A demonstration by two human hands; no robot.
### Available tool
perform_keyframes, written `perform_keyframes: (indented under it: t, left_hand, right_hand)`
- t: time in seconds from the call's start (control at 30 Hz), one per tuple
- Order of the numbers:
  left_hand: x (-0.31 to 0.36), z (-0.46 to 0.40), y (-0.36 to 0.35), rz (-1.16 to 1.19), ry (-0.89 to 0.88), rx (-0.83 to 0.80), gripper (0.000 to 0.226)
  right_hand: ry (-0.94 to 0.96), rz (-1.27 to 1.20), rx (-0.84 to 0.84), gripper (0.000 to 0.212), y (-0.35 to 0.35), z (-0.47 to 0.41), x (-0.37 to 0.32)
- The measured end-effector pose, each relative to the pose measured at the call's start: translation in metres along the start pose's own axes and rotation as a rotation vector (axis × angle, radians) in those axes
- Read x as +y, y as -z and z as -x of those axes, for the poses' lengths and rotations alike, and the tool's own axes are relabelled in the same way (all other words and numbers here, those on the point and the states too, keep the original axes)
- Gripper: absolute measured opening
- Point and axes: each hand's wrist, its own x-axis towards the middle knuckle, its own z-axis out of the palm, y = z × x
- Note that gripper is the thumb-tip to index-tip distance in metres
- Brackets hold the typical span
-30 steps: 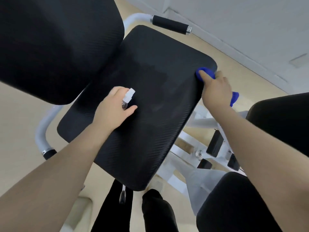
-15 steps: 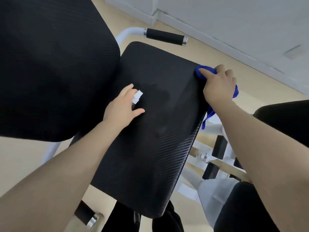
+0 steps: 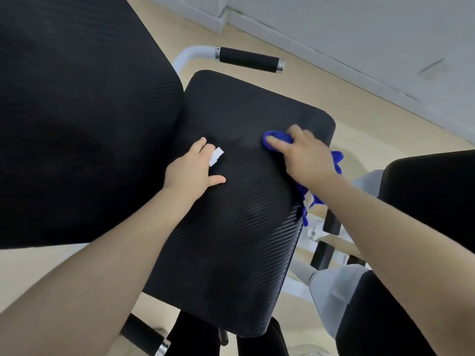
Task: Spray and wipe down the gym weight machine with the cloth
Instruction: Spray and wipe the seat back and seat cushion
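The black padded seat [image 3: 239, 227] of the weight machine fills the middle of the view, with a larger black back pad [image 3: 84, 119] to its left. My right hand [image 3: 305, 152] presses a blue cloth [image 3: 276, 138] onto the seat's far part; a loose tail of the cloth hangs over the seat's right edge. My left hand [image 3: 192, 170] rests on the seat's left side, closed around a small spray bottle whose white nozzle [image 3: 216, 155] sticks out between the fingers. The bottle's body is hidden in my palm.
A white tube with a black foam grip [image 3: 248, 59] sticks out beyond the seat. Another black grip [image 3: 144, 335] lies at the lower left. White frame parts [image 3: 316, 235] and black pads [image 3: 426, 201] stand at the right. Beige floor and a grey wall surround the machine.
My right hand has slid the blue cloth from the seat's far right corner inward toward the middle. My left hand with the bottle has stayed roughly in place. The view has shifted.
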Motion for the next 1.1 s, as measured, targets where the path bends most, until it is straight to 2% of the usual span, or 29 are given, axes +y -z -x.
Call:
perform_keyframes:
  t: [0.07, 0.13, 0.2, 0.27, 0.37, 0.47, 0.5, 0.53, 0.67, 0.77, 0.83, 0.9, 0.97, 1.03, 1.1]
  left_hand:
    - [-0.004, -0.002, -0.002, 0.006, -0.006, 0.010, 0.073]
    - [-0.007, -0.004, -0.004, 0.013, -0.020, 0.028, 0.073]
    - [-0.007, -0.005, -0.005, 0.021, -0.026, 0.046, 0.073]
    - [-0.006, -0.006, -0.005, 0.031, -0.025, 0.049, 0.074]
    - [-0.004, -0.006, -0.002, 0.037, -0.008, 0.026, 0.074]
    - [-0.003, -0.006, 0.003, 0.046, -0.019, 0.015, 0.075]
    - [-0.003, -0.007, 0.005, 0.050, -0.025, 0.014, 0.075]
    - [-0.003, -0.008, 0.007, 0.056, -0.030, 0.011, 0.075]
    - [-0.007, -0.010, 0.008, 0.122, 0.000, -0.013, 0.070]
    - [-0.006, -0.008, 0.003, 0.136, 0.020, 0.027, 0.057]
    - [-0.003, -0.007, 0.001, 0.084, 0.028, 0.063, 0.045]
    - [-0.003, -0.009, 0.005, 0.062, 0.052, 0.064, 0.045]
    - [-0.004, -0.011, 0.015, 0.171, 0.094, 0.054, 0.043]
    - [-0.004, -0.008, 0.025, 0.274, 0.137, 0.113, 0.039]
    - [-0.006, -0.004, 0.029, 0.286, 0.160, 0.219, 0.037]
  right_hand:
    - [-0.331, -0.042, 0.044, 0.047, 0.007, -0.036, 0.021]
    - [-0.422, -0.062, 0.064, 0.045, 0.009, -0.051, 0.023]
    - [-0.343, -0.046, 0.065, 0.043, 0.007, -0.043, 0.010]
    - [-0.174, -0.026, 0.056, 0.041, -0.001, -0.015, -0.015]
    - [0.088, -0.075, -0.045, 0.050, -0.012, 0.037, -0.053]
    - [0.291, -0.037, -0.078, 0.055, -0.016, 0.039, -0.048]
    - [0.291, -0.022, -0.064, 0.054, -0.013, 0.025, -0.038]
    - [0.231, -0.007, -0.060, 0.052, -0.006, 0.008, -0.026]
    - [-0.200, 0.010, -0.023, 0.044, 0.011, -0.065, 0.018]
    - [-0.266, -0.016, 0.022, 0.041, 0.011, -0.075, 0.013]
    - [-0.186, -0.040, 0.024, 0.044, 0.001, -0.059, -0.006]
    - [-0.020, -0.065, -0.022, 0.050, -0.007, -0.035, -0.035]
    - [0.184, -0.062, -0.118, 0.055, -0.012, -0.016, -0.059]
    - [0.364, -0.013, -0.161, 0.057, -0.008, -0.016, -0.062]
    - [0.401, -0.002, -0.204, 0.052, 0.002, -0.040, -0.042]
